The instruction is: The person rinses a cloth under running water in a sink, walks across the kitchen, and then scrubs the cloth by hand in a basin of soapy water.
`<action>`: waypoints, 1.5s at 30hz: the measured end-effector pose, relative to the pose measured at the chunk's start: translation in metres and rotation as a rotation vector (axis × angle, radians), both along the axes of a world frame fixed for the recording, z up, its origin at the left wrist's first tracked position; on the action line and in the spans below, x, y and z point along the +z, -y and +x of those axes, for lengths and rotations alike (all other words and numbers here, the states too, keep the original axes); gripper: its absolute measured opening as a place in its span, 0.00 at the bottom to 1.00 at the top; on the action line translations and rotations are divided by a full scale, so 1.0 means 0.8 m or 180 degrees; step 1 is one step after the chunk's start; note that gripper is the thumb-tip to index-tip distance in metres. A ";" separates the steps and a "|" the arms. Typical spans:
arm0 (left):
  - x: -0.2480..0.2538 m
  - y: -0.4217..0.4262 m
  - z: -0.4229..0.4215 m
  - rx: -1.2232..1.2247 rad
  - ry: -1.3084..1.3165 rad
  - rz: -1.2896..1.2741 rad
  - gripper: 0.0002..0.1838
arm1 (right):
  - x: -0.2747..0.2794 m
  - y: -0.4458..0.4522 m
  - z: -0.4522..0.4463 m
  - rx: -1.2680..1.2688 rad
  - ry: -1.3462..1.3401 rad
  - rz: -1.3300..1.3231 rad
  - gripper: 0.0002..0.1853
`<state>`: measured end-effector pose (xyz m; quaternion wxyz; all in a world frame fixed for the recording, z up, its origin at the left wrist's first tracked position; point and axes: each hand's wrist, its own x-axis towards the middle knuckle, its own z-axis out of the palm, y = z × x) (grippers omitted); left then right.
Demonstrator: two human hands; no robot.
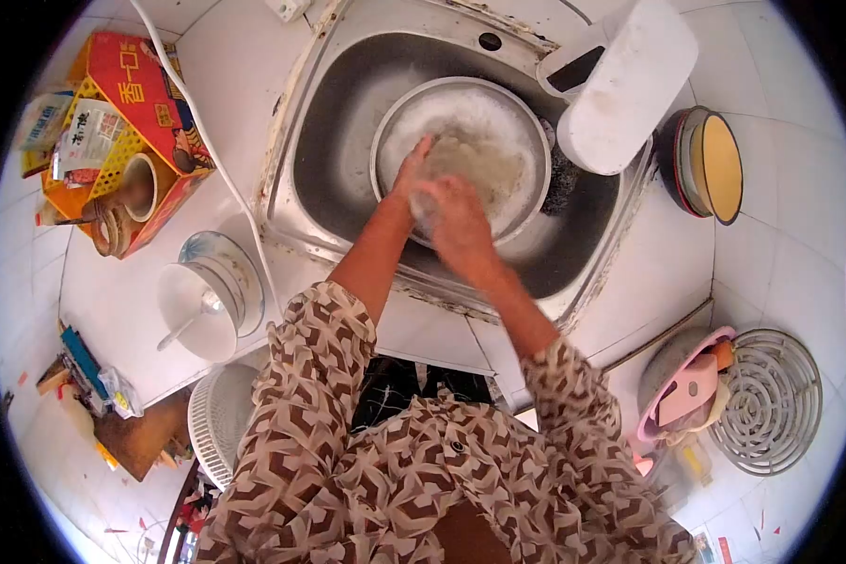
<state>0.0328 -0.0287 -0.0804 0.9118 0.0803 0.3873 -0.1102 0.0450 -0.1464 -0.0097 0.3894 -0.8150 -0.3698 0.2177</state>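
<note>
A round metal basin [378,160] of cloudy, greyish water sits in the steel sink [334,141]. Over its near left part, my left hand [410,173] is held edge-on, with its thumb side toward the water and its other fingers mostly hidden. Close against it on the right is my right hand [459,224], smeared by motion, its fingers bent toward the left hand. Something pale and greyish shows blurred between the two hands; I cannot make out whether it is a thing or wet skin.
Right of the basin are a dark scouring pad [562,180] and a white plastic holder [625,89]. Stacked bowls [722,169] stand at the right. On the left are white bowls [197,315] with a spoon, a white cable [202,122] and a red-and-yellow carton [146,94].
</note>
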 end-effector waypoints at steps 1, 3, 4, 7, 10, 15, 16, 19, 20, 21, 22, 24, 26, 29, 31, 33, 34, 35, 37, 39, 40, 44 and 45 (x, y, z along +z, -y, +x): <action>0.030 -0.001 0.003 0.0048 0.0004 -0.0390 0.31 | 0.021 -0.005 -0.014 -0.0059 0.0121 0.0098 0.20; 0.000 0.015 -0.017 -0.0024 0.0715 0.0803 0.26 | 0.049 -0.016 -0.033 -0.0198 0.0366 0.0291 0.19; -0.003 0.035 -0.034 -0.0319 0.1055 0.2037 0.24 | 0.054 -0.021 -0.038 -0.0294 0.0462 0.0097 0.18; 0.003 0.053 -0.031 -0.0225 0.0819 0.2479 0.22 | -0.010 -0.027 -0.003 -0.0876 0.1175 0.0077 0.18; 0.004 0.065 -0.017 0.0347 -0.0015 0.1216 0.21 | -0.095 -0.012 0.083 -0.1420 -0.0254 -0.0199 0.17; 0.044 0.054 -0.015 0.0750 0.0079 0.0352 0.21 | -0.049 0.003 0.068 -0.1443 -0.0315 0.0004 0.19; 0.057 0.049 -0.016 0.0858 0.0120 0.0113 0.21 | -0.040 -0.001 0.044 -0.1324 0.0240 0.0262 0.20; 0.099 0.039 -0.019 0.0735 0.0342 0.0032 0.21 | 0.021 0.003 -0.014 -0.0841 0.0816 0.0367 0.23; 0.109 0.038 -0.018 0.0617 0.0441 0.0109 0.21 | 0.038 0.005 -0.020 -0.0667 0.0839 0.0290 0.24; 0.104 0.039 -0.019 0.0590 0.0393 0.0110 0.22 | 0.038 0.008 -0.012 -0.0506 0.0977 0.0229 0.25; 0.097 0.040 -0.022 0.0563 0.0337 0.0114 0.23 | 0.037 0.016 0.005 -0.0347 0.1106 0.0170 0.25; 0.094 0.036 -0.025 0.0211 0.0378 0.0244 0.23 | 0.042 0.033 0.031 0.0150 0.1325 0.0146 0.27; 0.106 0.031 -0.028 -0.0398 0.0566 0.0478 0.22 | 0.063 0.043 0.050 0.0873 0.1501 0.0196 0.29; 0.188 0.039 -0.016 -0.1260 -0.0680 0.1475 0.20 | 0.082 0.030 0.060 0.1485 0.1391 0.0746 0.26; 0.146 0.052 -0.013 -0.0859 -0.0226 0.0828 0.20 | 0.072 0.027 0.058 0.1244 0.1380 0.0806 0.23; 0.066 0.064 -0.011 -0.0434 0.0240 0.0179 0.20 | 0.078 0.021 0.051 0.0816 0.1292 0.0824 0.19; 0.036 0.066 -0.011 -0.0224 0.0472 -0.0144 0.20 | 0.089 0.016 0.040 0.0494 0.1202 0.0813 0.18; 0.025 0.066 -0.010 -0.0015 0.0704 -0.0465 0.20 | 0.096 0.010 0.032 0.0171 0.1110 0.0803 0.16; 0.046 0.066 -0.021 0.0231 0.0823 0.0113 0.20 | 0.088 -0.004 0.016 -0.0188 0.1041 0.0884 0.14; 0.073 0.070 -0.026 0.0390 0.0721 0.0428 0.19 | 0.083 -0.006 0.014 -0.0334 0.0976 0.0727 0.13; 0.086 0.072 -0.027 0.0433 0.0551 0.0458 0.19 | 0.082 -0.005 0.017 -0.0295 0.0934 0.0536 0.13; 0.124 0.080 -0.028 0.0601 -0.0119 0.0584 0.17 | 0.061 -0.011 0.021 -0.0577 0.0843 0.0763 0.12; 0.122 0.080 -0.030 0.0519 -0.0201 0.0621 0.17 | 0.064 -0.013 0.021 -0.0722 0.0473 0.0633 0.12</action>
